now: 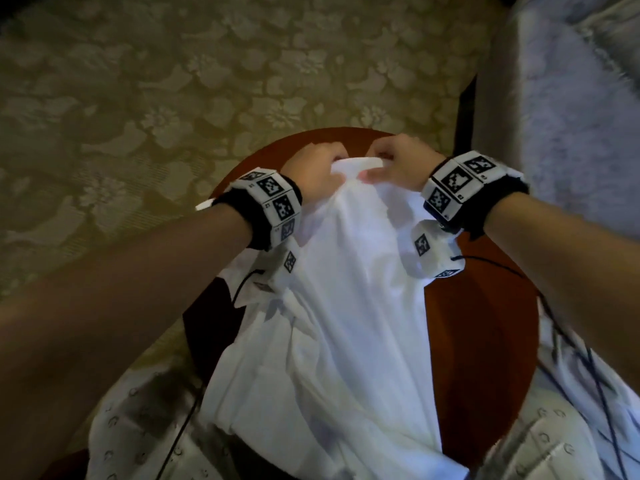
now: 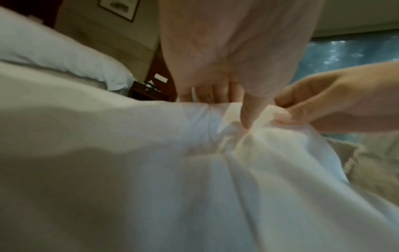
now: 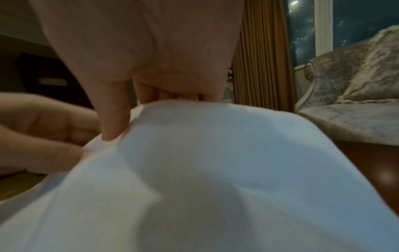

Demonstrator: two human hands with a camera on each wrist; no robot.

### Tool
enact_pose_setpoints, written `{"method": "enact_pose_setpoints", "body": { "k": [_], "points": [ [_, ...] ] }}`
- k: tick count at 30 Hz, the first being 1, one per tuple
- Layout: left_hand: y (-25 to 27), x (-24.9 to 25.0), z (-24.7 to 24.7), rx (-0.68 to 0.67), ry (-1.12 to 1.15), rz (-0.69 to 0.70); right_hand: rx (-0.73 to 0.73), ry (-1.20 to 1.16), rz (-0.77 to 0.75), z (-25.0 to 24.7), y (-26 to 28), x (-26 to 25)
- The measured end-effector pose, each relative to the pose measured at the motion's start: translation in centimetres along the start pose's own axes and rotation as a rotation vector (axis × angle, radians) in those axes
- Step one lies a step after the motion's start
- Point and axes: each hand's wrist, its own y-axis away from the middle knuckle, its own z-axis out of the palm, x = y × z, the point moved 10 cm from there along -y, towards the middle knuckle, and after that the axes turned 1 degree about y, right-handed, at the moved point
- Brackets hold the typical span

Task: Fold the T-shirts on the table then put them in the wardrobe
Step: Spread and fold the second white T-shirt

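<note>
A white T-shirt (image 1: 349,289) lies bunched over a round red-brown table (image 1: 485,323), its lower part trailing toward me. Both hands meet at its far edge. My left hand (image 1: 317,171) pinches the cloth, thumb on top and fingers curled under. My right hand (image 1: 391,164) grips the same edge just beside it. In the left wrist view my left hand (image 2: 233,105) presses its thumb into the T-shirt (image 2: 172,170), and my right hand (image 2: 313,109) pinches the fabric. The right wrist view has my right hand (image 3: 134,110) on the T-shirt (image 3: 215,170), fingers hidden behind the fold.
A patterned olive carpet (image 1: 173,81) surrounds the table. A pale upholstered chair (image 1: 571,98) stands at the right, close to the table's edge. Black cables (image 1: 571,341) run from the wrist bands. A bed with white pillows (image 2: 54,51) shows in the left wrist view.
</note>
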Motion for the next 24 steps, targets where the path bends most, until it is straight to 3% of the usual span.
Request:
{"method": "enact_pose_setpoints", "body": {
  "k": [2, 6, 10, 16, 24],
  "points": [
    [-0.4, -0.7, 0.2, -0.015, 0.08, -0.026, -0.047, -0.029, 0.052, 0.3, -0.1, 1.4],
    [-0.6, -3.3, -0.7, 0.03, 0.303, -0.102, -0.144, 0.134, 0.149, 1.8, -0.2, 4.9],
    [-1.2, -4.9, -0.4, -0.032, 0.288, -0.105, -0.245, 0.139, 0.215, 2.2, 0.1, 7.6],
    [-0.8, -6.1, 0.0, 0.025, 0.241, -0.186, 0.065, 0.192, 0.221, -2.0, 0.1, 9.0],
    [-1.3, -7.4, -0.6, 0.038, 0.034, -0.289, 0.043, 0.394, 0.313, -0.2, -0.1, 9.3]
  ]
}}
